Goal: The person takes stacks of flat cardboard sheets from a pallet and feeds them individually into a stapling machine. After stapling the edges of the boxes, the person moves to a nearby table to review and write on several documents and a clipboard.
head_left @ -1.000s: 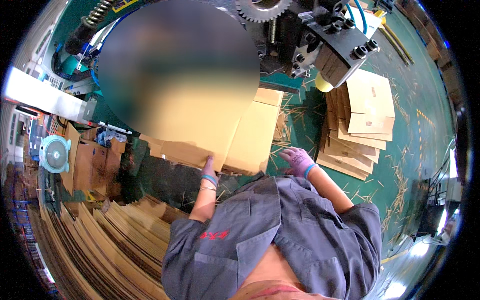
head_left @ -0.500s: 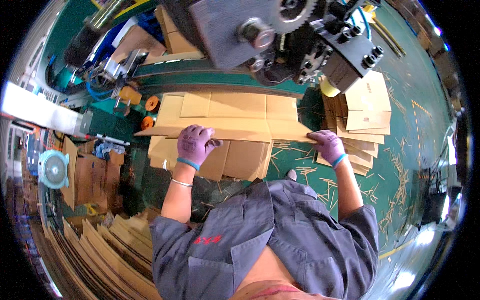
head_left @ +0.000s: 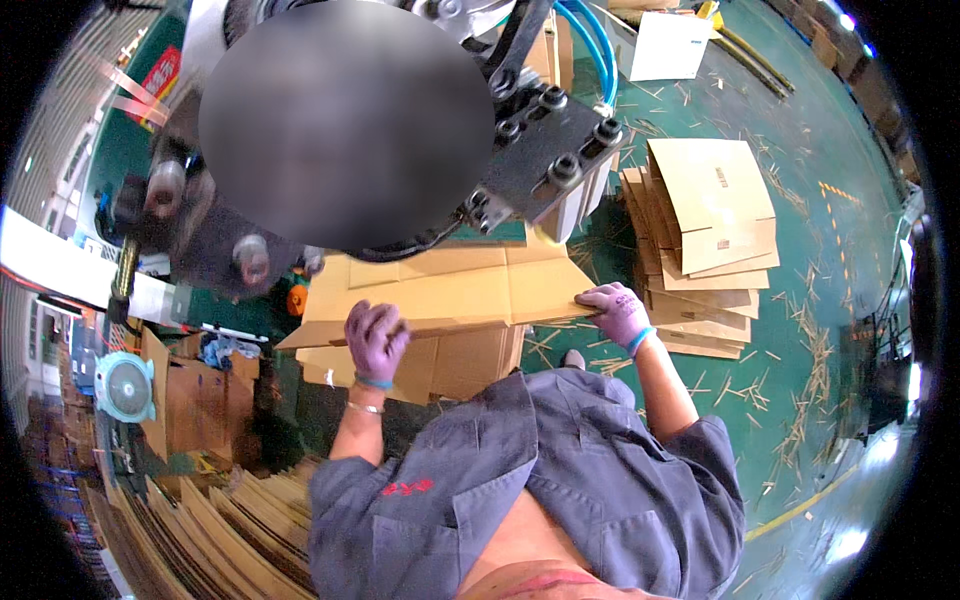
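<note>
Sheet: Creased tan cardboard sheet (head_left: 425,293), lying crosswise in front of the person and below the machine; its near edge runs between the hands. Its far part is hidden by the machine and a blurred oval (head_left: 345,125).
Right hand: Purple-gloved right hand (head_left: 618,315) clamped on the right end of the sheet, at the near corner.
Left hand: Purple-gloved left hand (head_left: 377,342) at the near edge, left of the middle, fingers bent. Blurred; cannot tell whether it grips the edge or only rests against it.
Spacing: Hands well apart from each other, sheet between them.
Gloves and wrist: Blue cuffs on both gloves; a bracelet (head_left: 365,407) on the left wrist.
Lower board: Another piece of cardboard, the lower board (head_left: 470,365), shows below the near edge of the sheet. What supports it cannot be made out.
Machine: Dark metal machine (head_left: 545,155) with bolts, over the far side of the sheet; blue hoses (head_left: 592,45) above its right part.
Roller: Orange roller (head_left: 298,299) just beside the sheet's left end.
Stack: Flat cartons in an uneven stack (head_left: 715,215) on the green floor (head_left: 700,395), to the right.
Scraps: Thin cardboard scraps (head_left: 800,400) strewn over the floor.
Left side: Pale blue fan (head_left: 125,387), a brown box (head_left: 195,410) near it, and a row of upright boards (head_left: 215,530) at lower left.
Clothing: Grey jacket (head_left: 590,450) with red lettering.
</note>
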`<action>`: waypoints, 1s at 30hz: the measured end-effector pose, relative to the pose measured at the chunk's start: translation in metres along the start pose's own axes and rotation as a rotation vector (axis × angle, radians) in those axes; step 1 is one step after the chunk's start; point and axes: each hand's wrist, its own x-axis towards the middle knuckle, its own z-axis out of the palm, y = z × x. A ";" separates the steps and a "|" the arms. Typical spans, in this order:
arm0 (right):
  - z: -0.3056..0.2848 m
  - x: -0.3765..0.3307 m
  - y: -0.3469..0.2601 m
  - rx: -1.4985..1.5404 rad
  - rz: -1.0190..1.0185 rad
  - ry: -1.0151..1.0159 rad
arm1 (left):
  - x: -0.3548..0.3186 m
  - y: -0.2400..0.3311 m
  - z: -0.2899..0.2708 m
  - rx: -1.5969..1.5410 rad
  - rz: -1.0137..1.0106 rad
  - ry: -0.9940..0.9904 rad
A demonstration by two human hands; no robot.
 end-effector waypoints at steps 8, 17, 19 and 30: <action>-0.039 0.021 0.003 0.130 -0.178 0.019 | 0.026 -0.002 0.004 0.261 0.038 -0.571; -0.131 0.043 0.044 1.362 -0.378 0.345 | 0.124 0.032 -0.059 0.135 -0.197 -0.486; -0.117 0.079 0.073 1.895 -0.165 0.263 | 0.141 0.035 -0.062 0.170 -0.193 -0.492; -0.106 0.325 0.230 1.872 0.483 0.406 | 0.175 0.046 -0.071 0.258 -0.249 -0.549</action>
